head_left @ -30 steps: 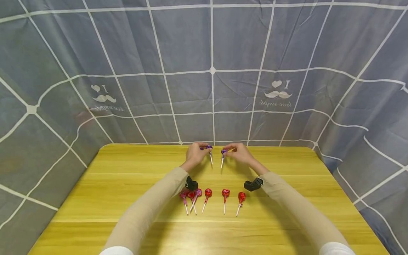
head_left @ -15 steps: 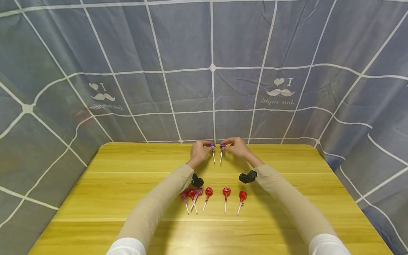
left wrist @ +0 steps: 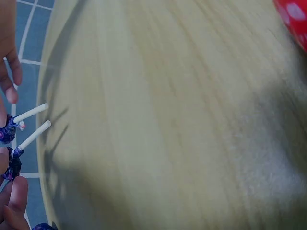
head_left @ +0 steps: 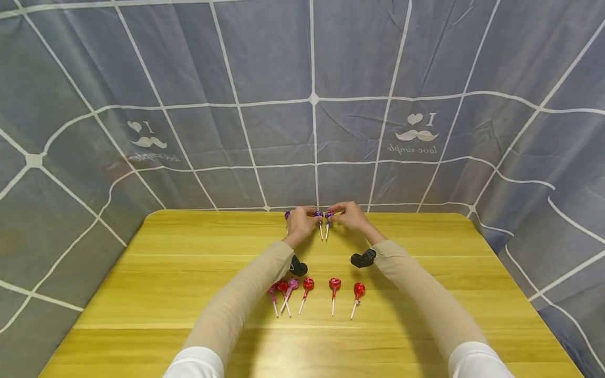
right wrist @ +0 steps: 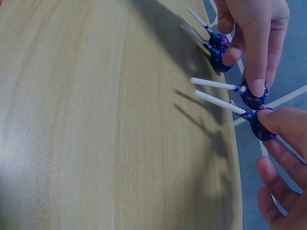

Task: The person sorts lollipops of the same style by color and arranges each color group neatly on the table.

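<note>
At the far edge of the table, my left hand (head_left: pixel 300 224) pinches the wrapped head of a purple lollipop (right wrist: pixel 253 98) between thumb and finger. My right hand (head_left: pixel 351 216) pinches a second purple lollipop (right wrist: pixel 263 127) the same way. Their heads sit side by side, touching or nearly so, with both white sticks toward me. Two more purple lollipops (right wrist: pixel 219 60) lie together beside my left hand, which mostly covers them in the head view; one purple head (head_left: pixel 287 214) shows there.
Nearer me on the wooden table (head_left: pixel 165 294) lie several lollipops. Two pink ones and a red lollipop (head_left: pixel 282 287) cross at the left; further red lollipops (head_left: pixel 334 284) lie spaced to the right. A grey curtain (head_left: pixel 279 136) hangs behind the table edge.
My hands have drawn together, bringing the two held lollipops from a clear gap to almost touching. As my left hand moved right, a purple lollipop came into view on its left.
</note>
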`<state>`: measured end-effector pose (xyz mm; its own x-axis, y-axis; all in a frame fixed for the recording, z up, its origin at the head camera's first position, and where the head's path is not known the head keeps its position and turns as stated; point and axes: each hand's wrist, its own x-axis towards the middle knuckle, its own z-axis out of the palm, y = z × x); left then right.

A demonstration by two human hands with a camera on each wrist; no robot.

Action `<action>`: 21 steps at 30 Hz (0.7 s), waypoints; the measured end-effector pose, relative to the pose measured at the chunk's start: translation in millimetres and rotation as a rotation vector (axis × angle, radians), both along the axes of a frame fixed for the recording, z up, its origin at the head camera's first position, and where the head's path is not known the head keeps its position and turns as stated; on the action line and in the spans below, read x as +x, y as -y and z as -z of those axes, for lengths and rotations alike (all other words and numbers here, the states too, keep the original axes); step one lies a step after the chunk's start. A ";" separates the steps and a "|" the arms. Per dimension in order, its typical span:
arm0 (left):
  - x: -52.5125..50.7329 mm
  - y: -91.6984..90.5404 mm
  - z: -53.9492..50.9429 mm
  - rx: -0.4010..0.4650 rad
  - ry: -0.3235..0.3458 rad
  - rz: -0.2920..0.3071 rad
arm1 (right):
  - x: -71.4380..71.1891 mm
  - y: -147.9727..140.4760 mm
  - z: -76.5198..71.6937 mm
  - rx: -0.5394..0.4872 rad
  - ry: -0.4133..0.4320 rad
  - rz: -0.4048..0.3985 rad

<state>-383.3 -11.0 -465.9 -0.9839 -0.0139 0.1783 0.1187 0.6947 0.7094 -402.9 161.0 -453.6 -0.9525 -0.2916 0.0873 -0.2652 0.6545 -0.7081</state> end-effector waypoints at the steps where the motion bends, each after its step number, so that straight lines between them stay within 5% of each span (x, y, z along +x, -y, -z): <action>1: -0.2 -0.9 0.6 -0.010 -0.008 0.000 | -0.5 -0.3 0.3 0.001 0.002 0.009; 21: -9.4 -9.3 10.7 -0.014 -0.052 0.034 | -6.5 2.1 10.0 0.048 0.004 0.034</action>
<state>-392.6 -1.7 -476.6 -0.9731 0.0218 0.2292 0.1787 0.6994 0.6920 -409.5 158.8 -463.7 -0.9622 -0.2630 0.0707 -0.2400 0.6960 -0.6768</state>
